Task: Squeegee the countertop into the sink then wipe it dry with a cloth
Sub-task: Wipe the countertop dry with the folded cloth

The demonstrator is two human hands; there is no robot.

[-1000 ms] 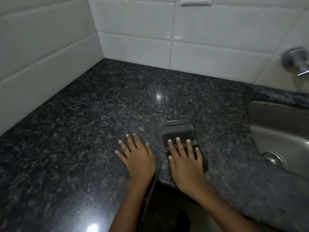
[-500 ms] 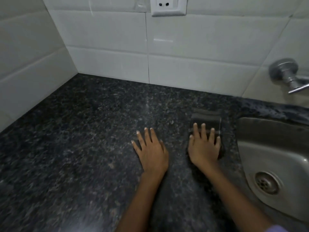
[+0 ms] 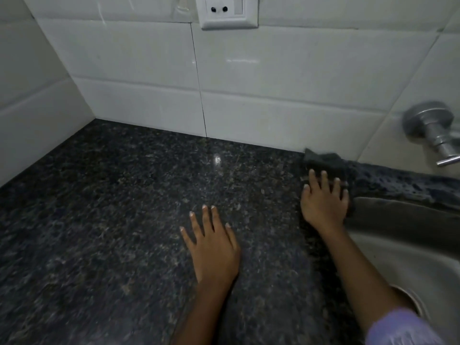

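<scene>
A dark grey folded cloth lies on the black speckled granite countertop, close to the back wall and right beside the sink's left rim. My right hand presses flat on the cloth, fingers spread, covering its near half. My left hand rests flat on the bare counter, fingers apart, holding nothing. The steel sink sits at the right, its drain mostly hidden by my right forearm. No squeegee is in view.
White tiled walls close the counter at the back and left. A wall socket sits high at the back. A metal tap juts from the wall above the sink.
My right hand has pushed the cloth away from me and to the right, from mid-counter up to the back wall by the sink. My left hand stays flat on the counter.
</scene>
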